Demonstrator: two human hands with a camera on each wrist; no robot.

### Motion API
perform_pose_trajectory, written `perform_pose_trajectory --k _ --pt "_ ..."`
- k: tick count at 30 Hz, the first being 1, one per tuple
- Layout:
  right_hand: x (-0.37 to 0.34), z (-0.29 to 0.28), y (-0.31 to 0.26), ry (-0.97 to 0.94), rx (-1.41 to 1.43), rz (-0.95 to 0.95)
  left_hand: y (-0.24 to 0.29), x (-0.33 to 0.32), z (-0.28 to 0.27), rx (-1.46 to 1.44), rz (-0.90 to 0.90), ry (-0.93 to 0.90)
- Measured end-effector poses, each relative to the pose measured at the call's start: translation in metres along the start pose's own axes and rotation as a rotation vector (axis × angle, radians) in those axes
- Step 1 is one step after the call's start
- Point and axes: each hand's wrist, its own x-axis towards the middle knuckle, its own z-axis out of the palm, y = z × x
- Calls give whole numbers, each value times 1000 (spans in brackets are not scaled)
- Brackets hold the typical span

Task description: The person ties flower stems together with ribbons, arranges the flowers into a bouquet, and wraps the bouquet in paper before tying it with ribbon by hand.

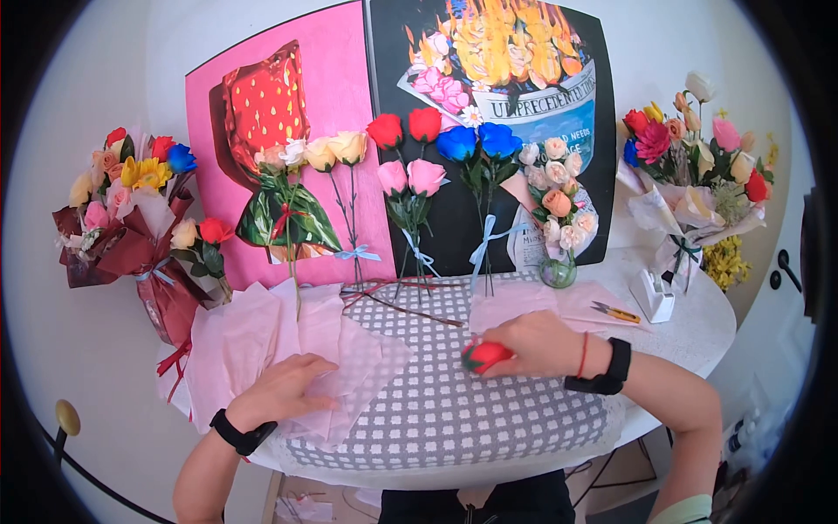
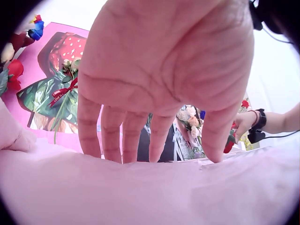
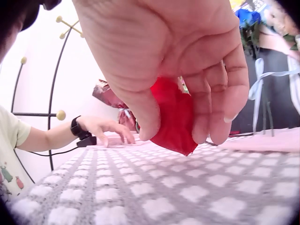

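Observation:
My right hand (image 1: 541,342) pinches a red rose head (image 1: 485,355) with green sepals between thumb and fingers, low over the grey-and-white checked cloth (image 1: 489,419). Close up in the right wrist view, the red petals (image 3: 176,123) show between the thumb and fingers, pointing down toward the cloth. On the left, my left hand (image 1: 288,389) rests with fingers extended on sheets of pale pink wrapping paper (image 1: 229,341). The left wrist view shows its palm (image 2: 164,61) and spread fingers, fingertips down at the paper, with nothing in them.
Behind the cloth, ribbon-tied roses (image 1: 410,179) lean on two paintings (image 1: 367,52). Wrapped bouquets stand at left (image 1: 144,236) and right (image 1: 690,196). Further things are a glass vase (image 1: 559,273), more pink paper (image 1: 524,307), a yellow-handled cutting tool (image 1: 616,312) and a white tape dispenser (image 1: 653,295).

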Motion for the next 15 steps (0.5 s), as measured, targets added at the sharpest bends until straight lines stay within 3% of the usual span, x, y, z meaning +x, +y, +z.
perform_pose_trajectory --k 3,10,12,15 --pt "15 11 -23 -9 30 -86 3 -2 0 22 1 -10" --pt "51 24 -31 107 14 -93 6 -2 1 24 -36 -31" --pt "56 30 -25 -31 -40 -84 3 0 2 30 -41 -15" --pt "57 28 -19 -76 21 -64 -2 1 6 36 -62 3"
